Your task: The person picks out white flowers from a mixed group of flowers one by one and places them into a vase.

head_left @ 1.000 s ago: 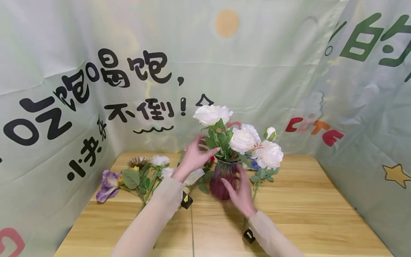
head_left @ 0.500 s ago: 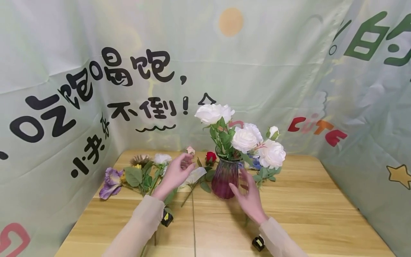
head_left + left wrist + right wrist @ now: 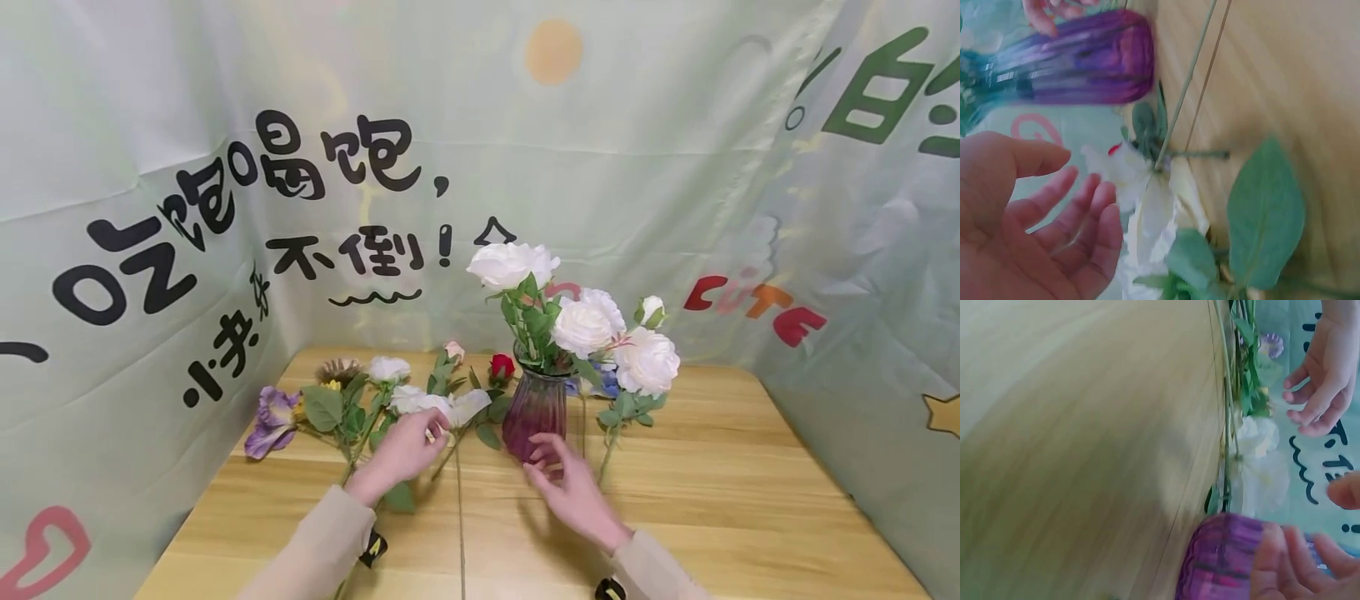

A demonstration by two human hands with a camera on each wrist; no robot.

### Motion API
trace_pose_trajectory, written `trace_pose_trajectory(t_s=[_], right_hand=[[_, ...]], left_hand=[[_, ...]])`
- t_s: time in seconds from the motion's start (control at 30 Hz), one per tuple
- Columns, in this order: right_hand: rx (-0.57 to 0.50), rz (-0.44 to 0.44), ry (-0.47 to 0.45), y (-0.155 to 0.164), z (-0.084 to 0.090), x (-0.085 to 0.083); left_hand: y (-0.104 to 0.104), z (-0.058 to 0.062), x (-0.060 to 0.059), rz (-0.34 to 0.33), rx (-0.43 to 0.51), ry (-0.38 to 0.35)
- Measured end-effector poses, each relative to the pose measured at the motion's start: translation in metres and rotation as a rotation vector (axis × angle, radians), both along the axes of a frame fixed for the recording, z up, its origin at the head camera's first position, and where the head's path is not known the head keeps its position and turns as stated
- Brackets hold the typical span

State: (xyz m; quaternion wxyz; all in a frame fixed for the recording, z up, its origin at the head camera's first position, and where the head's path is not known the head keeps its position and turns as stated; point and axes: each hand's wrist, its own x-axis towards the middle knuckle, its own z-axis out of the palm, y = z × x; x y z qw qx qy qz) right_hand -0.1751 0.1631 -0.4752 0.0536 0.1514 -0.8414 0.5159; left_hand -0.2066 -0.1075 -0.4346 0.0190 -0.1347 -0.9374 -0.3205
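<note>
A ribbed glass vase [image 3: 534, 412], purple at the base and greenish at the neck, stands upright holding white roses [image 3: 588, 323] with green leaves. My right hand [image 3: 576, 493] is in front of the vase, fingers loosely bent and holding nothing; in the right wrist view its fingers [image 3: 1297, 556] overlap the glass. My left hand [image 3: 405, 454] hovers above the flowers lying left of the vase. Below it lies a white lily [image 3: 1147, 219] with pale petals. The left wrist view shows the thumb and fingers apart, nothing between them.
On the wooden table [image 3: 712, 500] to the left lie a purple flower [image 3: 272, 421], a white rose [image 3: 388, 368] and leafy stems. A red rose [image 3: 501, 367] and a pink bud [image 3: 453, 351] lie behind. Blue flowers [image 3: 606, 383] lie right of the vase. Printed cloth [image 3: 637, 183] surrounds the table.
My left hand has left the roses in the vase and moved left and down to the lying flowers. My right hand has drawn back slightly from the vase's side.
</note>
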Motion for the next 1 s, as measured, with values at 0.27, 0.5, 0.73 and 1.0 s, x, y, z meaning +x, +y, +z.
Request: trace_pose_trajectory(t_s=[0.27, 0.5, 0.73, 1.0], right_hand=[[0.094, 0.171, -0.085, -0.006, -0.002, 0.002], [0.072, 0.263, -0.146, -0.007, -0.003, 0.002], [0.005, 0.309, -0.231, -0.010, -0.003, 0.005], [0.021, 0.325, -0.257, -0.012, -0.005, 0.006]], left_hand=[[0.019, -0.008, 0.014, -0.110, -0.095, -0.130], [0.026, -0.012, 0.019, -0.097, -0.150, -0.187], [0.030, -0.016, 0.019, -0.107, -0.160, -0.223], [0.033, -0.026, 0.013, -0.101, -0.207, -0.191]])
